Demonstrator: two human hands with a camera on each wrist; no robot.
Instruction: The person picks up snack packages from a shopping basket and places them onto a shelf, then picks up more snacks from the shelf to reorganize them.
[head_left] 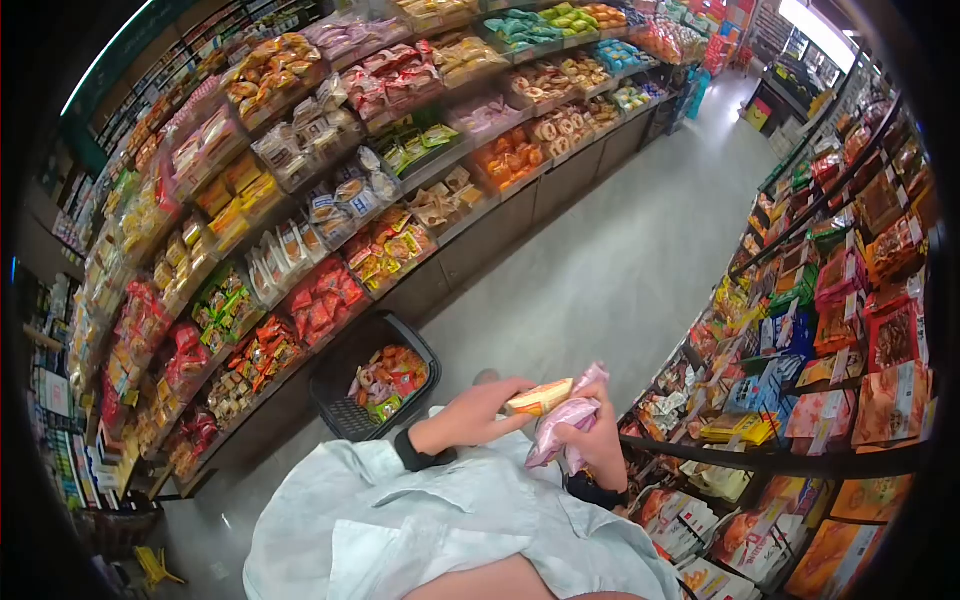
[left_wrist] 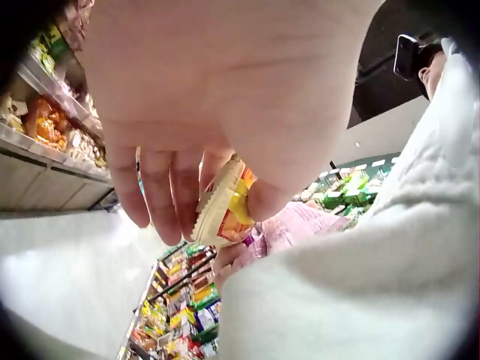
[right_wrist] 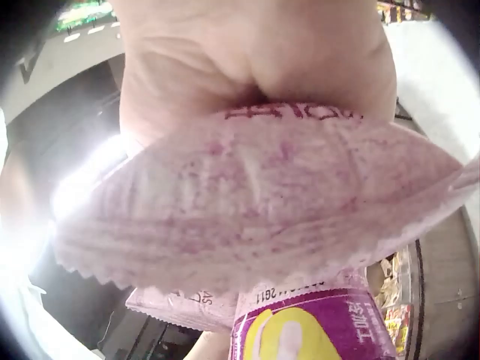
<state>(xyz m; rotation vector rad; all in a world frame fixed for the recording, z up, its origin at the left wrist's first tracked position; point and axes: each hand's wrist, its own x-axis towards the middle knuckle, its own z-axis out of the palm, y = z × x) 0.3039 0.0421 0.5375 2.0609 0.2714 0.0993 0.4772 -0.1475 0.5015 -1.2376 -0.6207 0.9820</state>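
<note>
My left hand [head_left: 472, 414] pinches a small yellow-and-orange snack packet [head_left: 543, 397] between thumb and fingers. Its serrated end shows in the left wrist view beside the thumb [left_wrist: 274, 199]. Close on the right, my right hand [head_left: 602, 440] grips pink-purple snack packets [head_left: 562, 428] in front of the body. One pale pink packet [right_wrist: 255, 187] fills the right wrist view below the palm. Beneath it hangs a purple packet [right_wrist: 352, 319] with a yellow picture, next to another pink packet end [right_wrist: 184, 307]. The right fingertips are mostly hidden behind the wrappers there.
On the floor to the left stands a dark shopping basket [head_left: 343, 424] with several snack packets inside. Tiered bins [head_left: 400, 245] of wrapped snacks run along the left. A rack of bagged goods [head_left: 790, 370] lines the right. Grey aisle floor [head_left: 590, 260] stretches between them.
</note>
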